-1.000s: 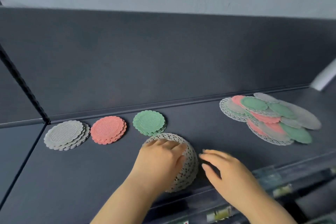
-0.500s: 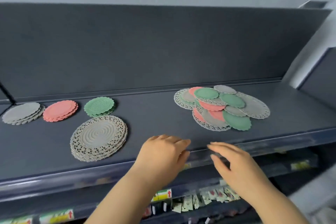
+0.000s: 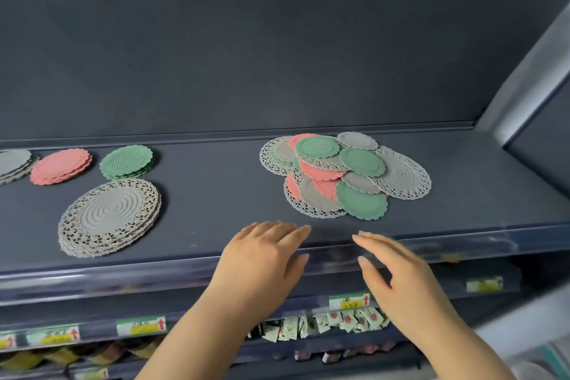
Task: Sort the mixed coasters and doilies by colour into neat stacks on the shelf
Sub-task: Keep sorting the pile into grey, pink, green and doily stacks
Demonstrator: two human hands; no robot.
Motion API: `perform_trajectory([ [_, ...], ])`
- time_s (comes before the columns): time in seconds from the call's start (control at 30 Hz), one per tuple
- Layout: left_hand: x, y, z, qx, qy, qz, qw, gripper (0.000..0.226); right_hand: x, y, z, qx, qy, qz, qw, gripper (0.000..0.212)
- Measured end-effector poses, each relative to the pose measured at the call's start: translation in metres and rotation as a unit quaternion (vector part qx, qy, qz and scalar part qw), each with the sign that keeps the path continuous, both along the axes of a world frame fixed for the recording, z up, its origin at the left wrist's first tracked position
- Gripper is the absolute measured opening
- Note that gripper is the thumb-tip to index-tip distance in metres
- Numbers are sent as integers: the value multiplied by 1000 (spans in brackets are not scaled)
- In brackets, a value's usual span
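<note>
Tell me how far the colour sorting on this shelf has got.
Done: four neat stacks at left, grey coasters, pink coasters, green coasters and lacy doilies. In hand: nothing; the left hand and right hand hover open by the shelf edge. Left: the mixed pile at right, with pink, green and grey pieces overlapping, is unsorted.

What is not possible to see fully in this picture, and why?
Head view: left edge cuts off the grey scalloped coaster stack.
Upper pieces hide lower ones in the mixed pile of green, pink, grey coasters and lace doilies.
Print on yellow-green price labels is blurred.
</note>
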State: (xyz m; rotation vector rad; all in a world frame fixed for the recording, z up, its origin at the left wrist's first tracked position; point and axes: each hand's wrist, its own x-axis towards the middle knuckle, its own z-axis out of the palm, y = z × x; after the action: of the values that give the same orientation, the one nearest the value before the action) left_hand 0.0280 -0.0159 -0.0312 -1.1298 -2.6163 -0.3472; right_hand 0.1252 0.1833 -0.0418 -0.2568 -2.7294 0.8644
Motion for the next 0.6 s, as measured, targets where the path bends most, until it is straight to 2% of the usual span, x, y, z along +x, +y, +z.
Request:
perform_trajectory([
  [0.37, -73, 42, -6, 11, 24, 15, 1000, 43, -54, 46, 19, 72, 25, -39, 996, 35],
  [0.6, -95, 74, -6, -2, 33, 5, 999, 45, -81, 74, 14, 71, -2, -31, 997, 35],
])
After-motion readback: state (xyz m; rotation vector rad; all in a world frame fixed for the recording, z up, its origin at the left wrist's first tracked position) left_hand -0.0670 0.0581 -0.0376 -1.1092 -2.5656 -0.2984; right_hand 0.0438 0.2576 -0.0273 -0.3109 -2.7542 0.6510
